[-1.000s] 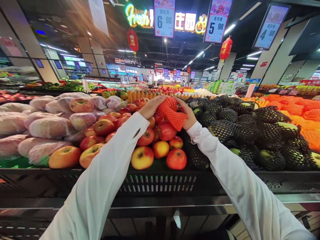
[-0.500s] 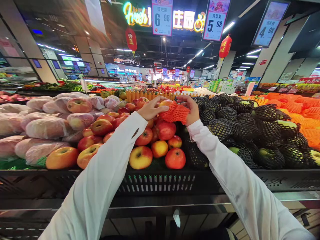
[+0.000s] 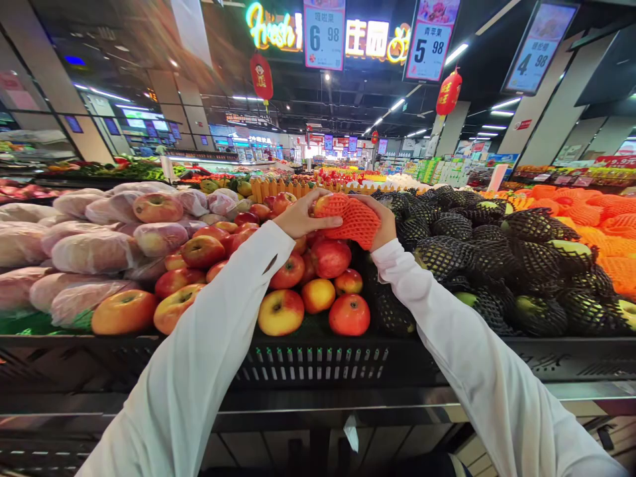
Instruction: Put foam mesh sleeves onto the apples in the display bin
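Above the pile of loose red and yellow apples (image 3: 281, 312), my left hand (image 3: 302, 215) is wrapped round an apple (image 3: 322, 204), thumb across its near side. An orange foam net sleeve (image 3: 355, 222) covers most of that apple, leaving its left end bare. My right hand (image 3: 382, 222) grips the sleeve's right end, with its fingers partly hidden behind the net. The sleeve's right part bulges past the apple towards my right palm.
Film-wrapped apples (image 3: 94, 252) are heaped at left. Fruits in black foam nets (image 3: 484, 255) fill the right side, with orange-netted fruits (image 3: 591, 209) beyond. A black slatted crate edge (image 3: 318, 366) runs along the front. Price signs (image 3: 431, 43) hang overhead.
The orange net has moved left over the apple and now covers more of it. My right hand has closed in round the sleeve's end; the left hand stays nearly in place.
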`<control>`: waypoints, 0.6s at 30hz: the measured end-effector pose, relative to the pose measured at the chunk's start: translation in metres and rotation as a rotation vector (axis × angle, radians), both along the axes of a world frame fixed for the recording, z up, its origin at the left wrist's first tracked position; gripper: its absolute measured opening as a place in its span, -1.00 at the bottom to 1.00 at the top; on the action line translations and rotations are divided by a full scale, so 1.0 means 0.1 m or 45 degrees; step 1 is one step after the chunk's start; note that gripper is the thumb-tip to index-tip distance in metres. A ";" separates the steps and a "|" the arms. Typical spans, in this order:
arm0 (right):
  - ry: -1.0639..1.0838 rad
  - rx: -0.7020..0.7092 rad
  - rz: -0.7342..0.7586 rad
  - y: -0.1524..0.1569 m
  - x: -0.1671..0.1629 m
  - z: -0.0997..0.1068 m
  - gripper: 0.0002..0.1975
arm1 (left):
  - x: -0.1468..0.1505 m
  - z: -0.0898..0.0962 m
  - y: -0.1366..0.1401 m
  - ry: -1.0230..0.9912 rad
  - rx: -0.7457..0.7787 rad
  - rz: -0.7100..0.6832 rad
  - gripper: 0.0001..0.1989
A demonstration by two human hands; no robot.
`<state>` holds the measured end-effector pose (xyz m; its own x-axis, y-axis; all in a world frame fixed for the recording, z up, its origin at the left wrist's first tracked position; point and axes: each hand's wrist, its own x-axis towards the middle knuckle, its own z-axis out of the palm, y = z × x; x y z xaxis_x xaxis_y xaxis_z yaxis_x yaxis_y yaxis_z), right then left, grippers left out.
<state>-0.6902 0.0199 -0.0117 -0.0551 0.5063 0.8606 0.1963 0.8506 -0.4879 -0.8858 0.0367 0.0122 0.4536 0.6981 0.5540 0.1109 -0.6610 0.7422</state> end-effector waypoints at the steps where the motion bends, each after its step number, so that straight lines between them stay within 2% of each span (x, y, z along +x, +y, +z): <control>1: 0.014 -0.007 -0.023 0.00 0.00 0.00 -0.69 | 0.00 0.00 0.00 0.009 -0.028 -0.022 -0.27; 4: 0.080 -0.042 -0.131 0.03 0.02 -0.02 -0.81 | 0.00 0.01 -0.02 0.072 -0.089 -0.073 -0.25; 7: 0.101 -0.094 -0.277 0.10 0.06 -0.04 -0.87 | 0.02 0.03 -0.05 0.090 -0.056 -0.131 -0.24; 9: 0.093 -0.150 -0.349 0.14 0.08 -0.04 -0.83 | 0.02 0.04 -0.06 0.047 -0.030 -0.115 -0.31; 11: 0.119 -0.182 -0.337 0.17 0.06 -0.03 -0.78 | 0.02 0.05 -0.06 -0.030 -0.047 -0.056 -0.47; 14: 0.111 -0.153 -0.098 0.16 -0.01 0.00 -0.66 | 0.00 0.04 -0.04 -0.187 -0.143 0.054 -0.63; 16: 0.060 -0.156 0.128 0.14 -0.07 0.01 -0.58 | -0.01 0.03 -0.02 -0.269 -0.211 0.105 -0.63; 18: 0.098 -0.231 0.330 0.11 -0.11 0.01 -0.53 | -0.01 0.02 -0.01 -0.300 -0.276 0.108 -0.59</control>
